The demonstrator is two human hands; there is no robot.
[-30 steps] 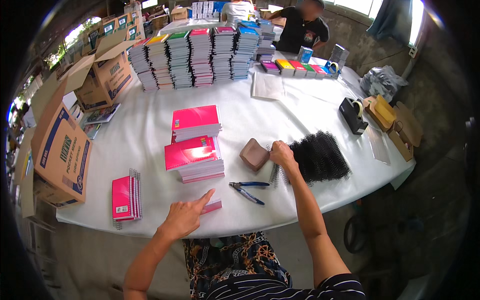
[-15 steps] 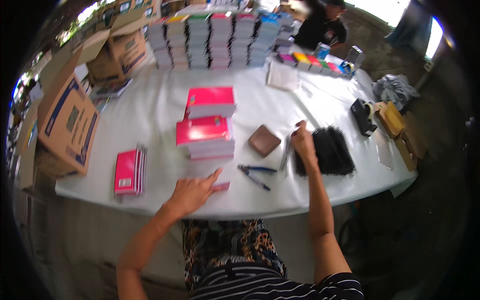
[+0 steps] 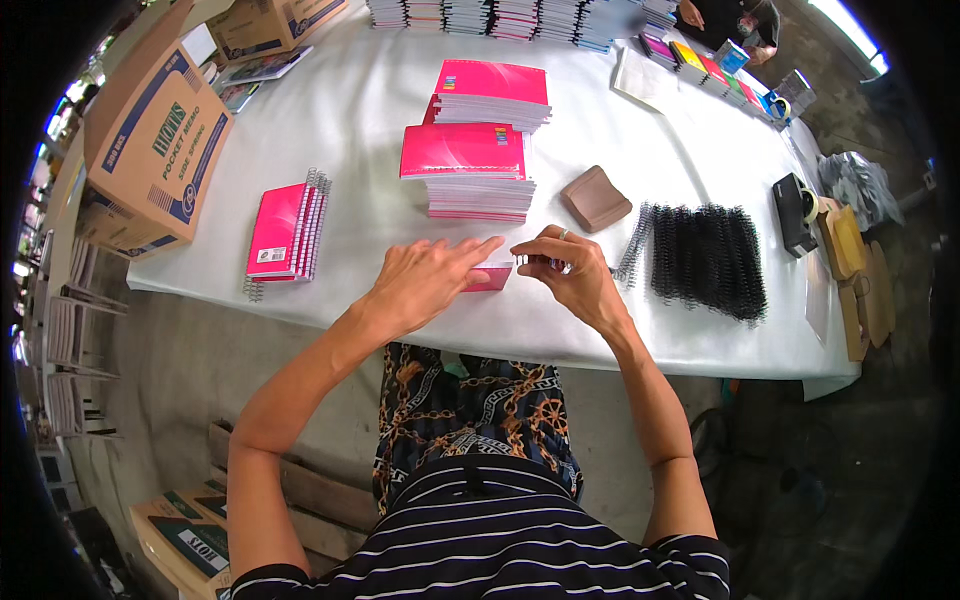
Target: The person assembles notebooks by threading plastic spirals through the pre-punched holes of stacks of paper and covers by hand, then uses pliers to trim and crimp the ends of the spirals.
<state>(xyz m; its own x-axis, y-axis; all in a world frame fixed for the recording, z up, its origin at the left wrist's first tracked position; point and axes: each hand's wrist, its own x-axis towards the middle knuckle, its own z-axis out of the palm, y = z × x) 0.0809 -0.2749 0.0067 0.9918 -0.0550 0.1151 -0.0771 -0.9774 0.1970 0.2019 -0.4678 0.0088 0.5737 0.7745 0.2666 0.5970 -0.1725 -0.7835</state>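
My left hand [image 3: 415,285] is over a small pink memo pad [image 3: 489,279] near the table's front edge, thumb at its front and fingers across its top, gripping it. At the pad's right end, my right hand [image 3: 578,280] pinches what looks like a dark spiral coil, mostly hidden by the fingers. Right of that hand lies a heap of black spiral coils [image 3: 708,262], with one loose coil [image 3: 634,245] beside it. Beyond my hands stand two stacks of pink memo pads [image 3: 478,196]. Several wire-bound pink notebooks [image 3: 278,232] lie to the left.
A brown dish-like block [image 3: 596,199] sits behind my right hand. Cardboard boxes [image 3: 165,150] line the left side. A tape dispenser [image 3: 794,215] stands at the right. Tall stacks of notebooks [image 3: 515,18] and a person [image 3: 735,22] are at the far side.
My right hand has come from the coil heap to the pad's right end. My left hand has closed over the pad. The pliers are no longer visible. The view has shifted.
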